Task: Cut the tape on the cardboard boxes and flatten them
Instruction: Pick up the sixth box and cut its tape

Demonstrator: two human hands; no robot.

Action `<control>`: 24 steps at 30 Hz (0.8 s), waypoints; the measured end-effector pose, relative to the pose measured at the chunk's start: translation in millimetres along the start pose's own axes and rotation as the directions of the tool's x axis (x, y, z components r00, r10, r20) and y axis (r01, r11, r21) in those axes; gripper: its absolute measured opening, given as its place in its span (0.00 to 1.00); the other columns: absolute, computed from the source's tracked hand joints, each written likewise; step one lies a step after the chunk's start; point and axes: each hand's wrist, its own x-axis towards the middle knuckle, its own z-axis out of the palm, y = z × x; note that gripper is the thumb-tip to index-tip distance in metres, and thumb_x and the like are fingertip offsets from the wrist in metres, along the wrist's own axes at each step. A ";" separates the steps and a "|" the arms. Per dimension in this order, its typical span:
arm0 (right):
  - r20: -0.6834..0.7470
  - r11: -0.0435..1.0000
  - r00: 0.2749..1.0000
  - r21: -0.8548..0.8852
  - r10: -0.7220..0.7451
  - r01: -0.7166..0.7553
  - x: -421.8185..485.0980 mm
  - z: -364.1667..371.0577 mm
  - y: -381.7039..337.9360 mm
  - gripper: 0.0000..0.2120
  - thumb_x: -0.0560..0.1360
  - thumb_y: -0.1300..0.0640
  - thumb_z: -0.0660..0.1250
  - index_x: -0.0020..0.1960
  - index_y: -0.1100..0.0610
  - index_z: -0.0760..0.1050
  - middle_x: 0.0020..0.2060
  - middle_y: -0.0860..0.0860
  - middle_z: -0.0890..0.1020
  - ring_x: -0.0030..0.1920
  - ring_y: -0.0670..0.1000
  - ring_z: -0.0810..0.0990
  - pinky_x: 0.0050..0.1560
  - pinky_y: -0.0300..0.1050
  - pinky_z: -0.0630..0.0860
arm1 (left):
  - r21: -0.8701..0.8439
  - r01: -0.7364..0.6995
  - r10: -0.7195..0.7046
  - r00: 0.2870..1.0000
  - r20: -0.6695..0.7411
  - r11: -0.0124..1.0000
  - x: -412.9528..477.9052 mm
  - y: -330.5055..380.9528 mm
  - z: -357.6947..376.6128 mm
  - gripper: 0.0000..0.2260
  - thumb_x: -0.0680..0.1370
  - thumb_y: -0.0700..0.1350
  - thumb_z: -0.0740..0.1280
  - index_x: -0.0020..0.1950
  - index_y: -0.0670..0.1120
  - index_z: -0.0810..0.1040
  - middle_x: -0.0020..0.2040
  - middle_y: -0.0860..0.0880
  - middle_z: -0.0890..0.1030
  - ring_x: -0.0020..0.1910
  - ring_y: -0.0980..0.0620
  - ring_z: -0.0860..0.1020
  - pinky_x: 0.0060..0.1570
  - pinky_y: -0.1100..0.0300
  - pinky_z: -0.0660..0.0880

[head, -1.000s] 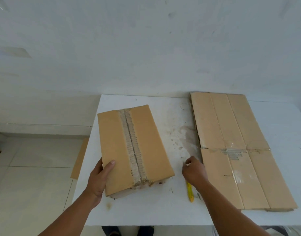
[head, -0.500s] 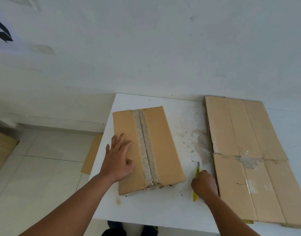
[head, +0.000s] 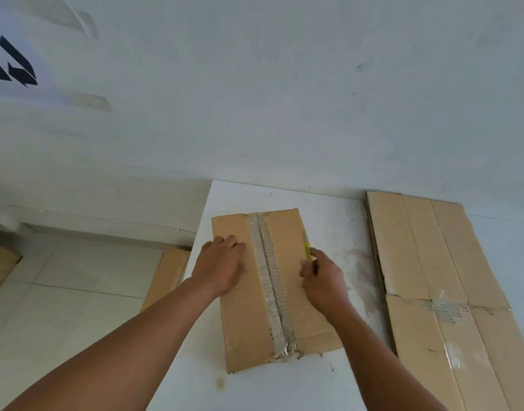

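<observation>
No words, numbers or brands can be read. A white sheet point(head: 8, 54) taped to the wall point(head: 284, 84) carries black angular marks, cut off at the left edge and not legible as letters. The box point(head: 284, 232) and flat cardboard point(head: 417, 247) show plain brown faces.

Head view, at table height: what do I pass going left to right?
Cardboard on the floor → left hand → taped seam → right hand gripping the yellow cutter → flattened cardboard.
</observation>
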 end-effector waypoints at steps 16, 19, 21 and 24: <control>0.231 0.880 0.972 -0.451 -0.049 0.151 40.0 72.6 -71.8 0.32 0.77 0.66 0.62 0.78 0.60 0.55 0.62 0.57 0.73 0.59 0.57 0.76 0.49 0.42 0.70 | 0.060 -0.129 0.107 0.953 0.283 0.990 70.6 -26.5 -20.8 0.59 0.61 0.67 0.76 0.81 0.51 0.45 0.81 0.50 0.45 0.79 0.41 0.51 0.75 0.37 0.54; 0.239 0.854 0.970 -0.496 -0.035 0.153 45.4 75.3 -78.2 0.35 0.76 0.65 0.63 0.79 0.60 0.52 0.64 0.57 0.71 0.60 0.56 0.75 0.52 0.43 0.72 | 0.041 -0.136 0.120 0.955 0.270 0.990 78.4 -28.2 -19.4 0.59 0.57 0.68 0.76 0.79 0.53 0.49 0.75 0.53 0.56 0.73 0.45 0.61 0.71 0.38 0.60; 0.251 0.844 0.967 -0.511 -0.033 0.161 47.4 76.6 -80.6 0.36 0.76 0.65 0.64 0.79 0.60 0.51 0.65 0.57 0.70 0.59 0.57 0.75 0.48 0.41 0.69 | 0.033 -0.133 0.118 0.952 0.283 0.991 81.1 -28.2 -18.9 0.59 0.57 0.68 0.76 0.79 0.53 0.49 0.74 0.54 0.56 0.72 0.45 0.61 0.72 0.37 0.60; 0.250 0.831 0.968 -0.534 -0.019 0.154 49.1 77.2 -83.4 0.38 0.76 0.66 0.64 0.80 0.60 0.50 0.66 0.56 0.69 0.60 0.56 0.76 0.50 0.43 0.72 | 0.013 -0.129 0.120 0.947 0.299 0.992 82.7 -28.5 -19.5 0.60 0.57 0.69 0.77 0.80 0.52 0.49 0.73 0.54 0.57 0.73 0.45 0.61 0.72 0.36 0.59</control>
